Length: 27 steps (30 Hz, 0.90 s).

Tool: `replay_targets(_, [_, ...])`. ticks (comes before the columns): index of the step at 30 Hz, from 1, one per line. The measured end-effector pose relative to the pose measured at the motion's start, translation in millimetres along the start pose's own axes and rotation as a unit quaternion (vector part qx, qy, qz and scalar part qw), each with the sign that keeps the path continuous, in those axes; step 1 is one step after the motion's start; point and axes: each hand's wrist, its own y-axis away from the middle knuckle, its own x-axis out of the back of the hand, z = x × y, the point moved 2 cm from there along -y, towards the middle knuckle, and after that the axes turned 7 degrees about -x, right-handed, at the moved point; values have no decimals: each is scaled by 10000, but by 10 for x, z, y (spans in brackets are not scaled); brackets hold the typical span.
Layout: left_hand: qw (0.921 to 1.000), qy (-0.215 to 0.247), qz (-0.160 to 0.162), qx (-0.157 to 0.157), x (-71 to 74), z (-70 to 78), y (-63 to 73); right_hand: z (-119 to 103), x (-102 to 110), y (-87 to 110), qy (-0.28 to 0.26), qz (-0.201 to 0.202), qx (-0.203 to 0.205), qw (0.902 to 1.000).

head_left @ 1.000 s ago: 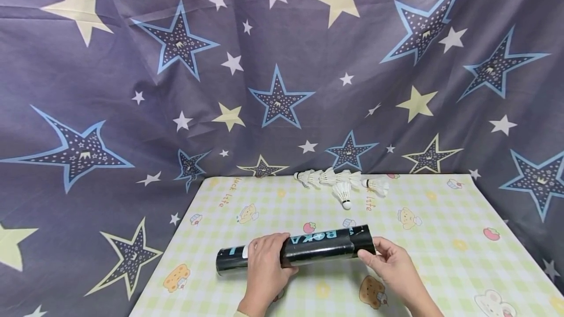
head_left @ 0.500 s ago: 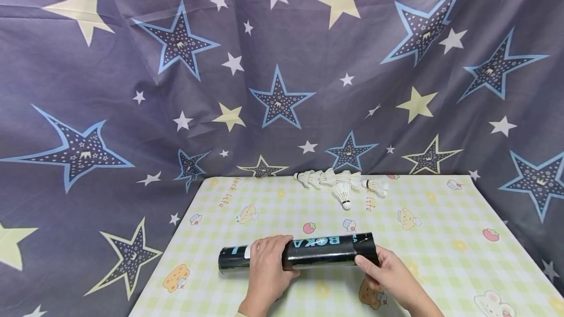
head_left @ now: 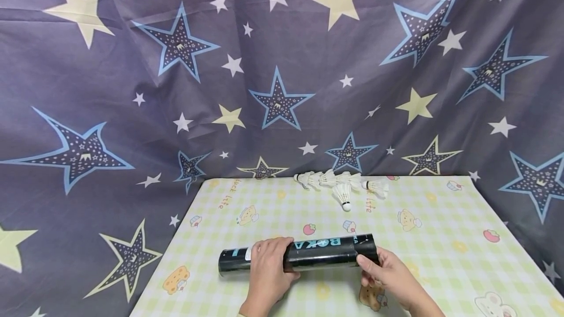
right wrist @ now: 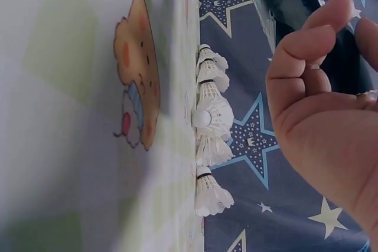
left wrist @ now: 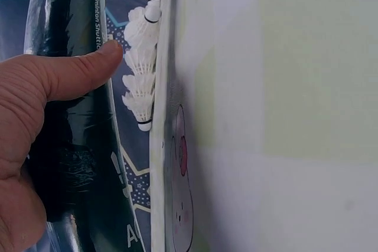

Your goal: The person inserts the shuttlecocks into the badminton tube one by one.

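A black shuttlecock tube [head_left: 326, 254] with blue lettering lies nearly level across both hands, close over the tabletop. My left hand [head_left: 270, 270] grips it left of its middle, fingers over the top; in the left wrist view the thumb of the left hand [left wrist: 65, 81] presses along the tube's side [left wrist: 82, 128]. At the tube's right end my right hand [head_left: 389, 274] pinches the rim, thumb on the near side and fingers curled behind. In the right wrist view the right hand [right wrist: 331, 116] overlaps the end of the tube [right wrist: 289, 4], and the inside of the tube is hidden.
Several white feather shuttlecocks [head_left: 328, 178] lie along the table's back edge, one [head_left: 342, 194] standing out in front of the others. A checked cloth with cartoon prints covers the table [head_left: 211, 229]. Behind it hangs a dark star-patterned curtain [head_left: 282, 43].
The tube has come down slightly, mostly at its right end, and is more level. My right hand has moved a little lower with it, while the left keeps its grip.
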Motion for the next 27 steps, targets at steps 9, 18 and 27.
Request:
replay_targets(9, [9992, 177, 121, 345, 41, -54, 2, -118, 301, 128, -71, 736, 1155, 9905])
replay_targets(18, [9992, 185, 114, 348, 28, -90, 2, -225, 786, -33, -695, 1763, 408, 9810])
replay_targets(27, [9990, 219, 96, 373, 32, -88, -2, -375, 888, -616, 2105, 2076, 206, 9551])
